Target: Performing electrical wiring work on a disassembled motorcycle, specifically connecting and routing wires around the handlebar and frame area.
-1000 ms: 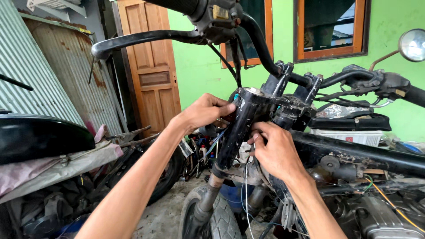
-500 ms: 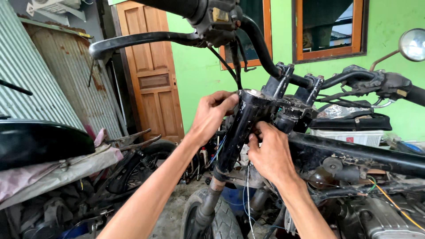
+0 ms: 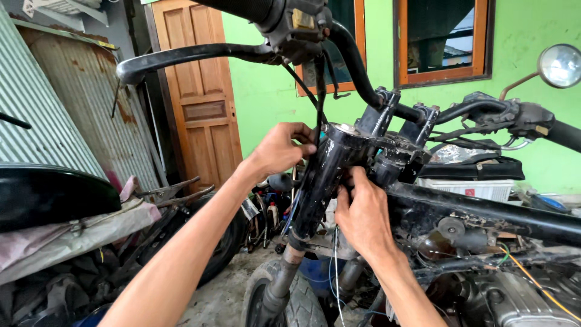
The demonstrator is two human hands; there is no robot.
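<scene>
Left fingers: the left hand [image 3: 279,148] curls its fingers around the top of the black fork cover [image 3: 324,178], closed on its far-left side, thumb toward the cables.
Right fingers: the right hand [image 3: 363,212] presses its fingertips against the near-right side of the same cover, just under the clamp block [image 3: 396,154]; whether they pinch a small part there I cannot tell.
Fork cover: a glossy black sleeve, tilted, running from the handlebar clamp down toward the front tyre [image 3: 290,303] at the near bottom.
Handlebar: the black handlebar [image 3: 193,56] sweeps to the far left above the hands; black cables [image 3: 319,85] hang from it, touching the cover's top.
Frame: the bare frame tube [image 3: 484,209] runs right from the steering head, with loose wires [image 3: 526,272] below it.
Surroundings: a round mirror [image 3: 560,65] at far right, a wooden door [image 3: 203,91] and a green wall [image 3: 266,91] behind, corrugated sheeting [image 3: 54,115] at left.
Doing it well: I judge the cover should be steadied from both sides and kept in line with the fork tube, with the cables kept out from under it.
</scene>
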